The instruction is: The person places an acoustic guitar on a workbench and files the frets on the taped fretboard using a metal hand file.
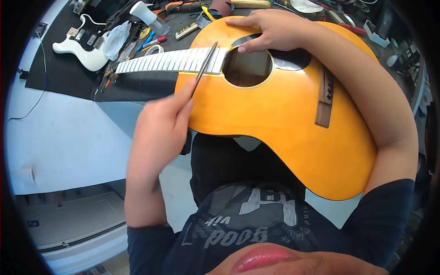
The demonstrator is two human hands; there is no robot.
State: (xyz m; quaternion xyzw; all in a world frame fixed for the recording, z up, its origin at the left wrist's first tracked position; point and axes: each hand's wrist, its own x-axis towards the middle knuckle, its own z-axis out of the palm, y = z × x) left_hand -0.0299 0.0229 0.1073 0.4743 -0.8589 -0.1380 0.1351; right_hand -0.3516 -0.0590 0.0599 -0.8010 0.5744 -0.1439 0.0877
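Observation:
An orange acoustic guitar (256, 110) lies top upward across my lap, its neck pointing left over the bench edge. White strips, like masking tape, cover its fretboard (169, 60) between the frets. No strings are on it. My left hand (160, 126) is closed around a thin, dark metal file (207, 62), which slants across the body end of the fretboard. My right arm wraps over the guitar's lower body. With fingers spread, my right hand (279, 31) rests on the top beside the soundhole (247, 68), partly over the dark pickguard (293, 62). The wooden bridge (324, 103) shows further right.
On the dark-topped bench (55, 80) lie a white electric guitar body (87, 52), a plastic bag (118, 40), a roll of tape (154, 49), markers (153, 42) and a spray bottle (156, 23). More tools crowd the far side.

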